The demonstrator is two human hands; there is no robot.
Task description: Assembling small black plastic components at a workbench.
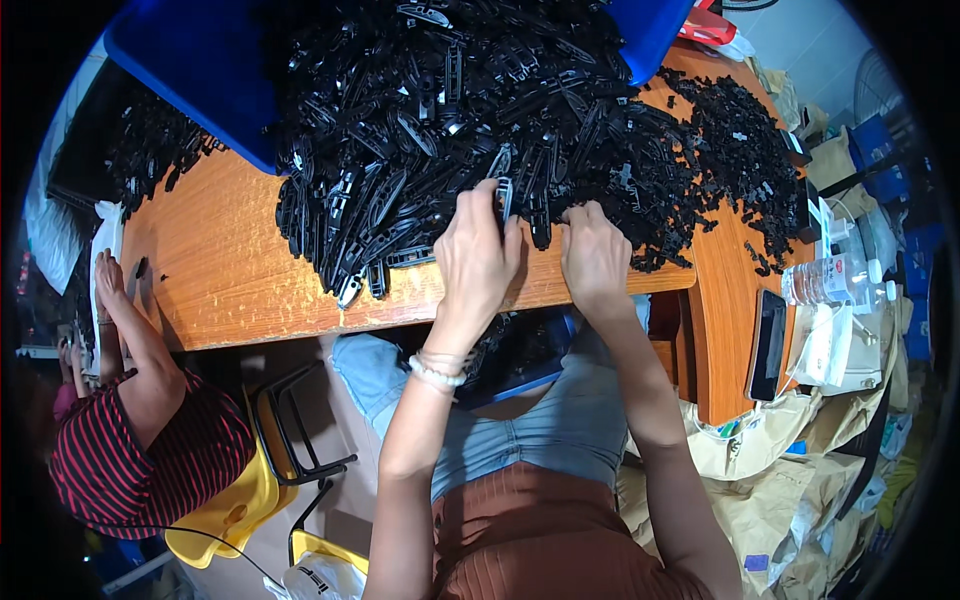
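Note:
A big heap of long black plastic parts [400, 140] spreads over the wooden table and spills from a tipped blue bin. My left hand [473, 245] is closed on one slim, oval-framed black plastic part [504, 198], held upright between thumb and fingers at the heap's near edge. Just to its right, my right hand [595, 252] is curled with its fingertips at the small dark pieces. Whatever those fingers may pinch is hidden. Between the two hands another long part [541, 218] lies against the heap.
Small black pieces [735, 135] lie scattered at the right. A phone [767, 345] and a clear plastic bottle [830, 280] are at the right edge. Across my lap sits a blue tray [520, 385] with black parts. On the left works a person in a striped shirt [150, 450].

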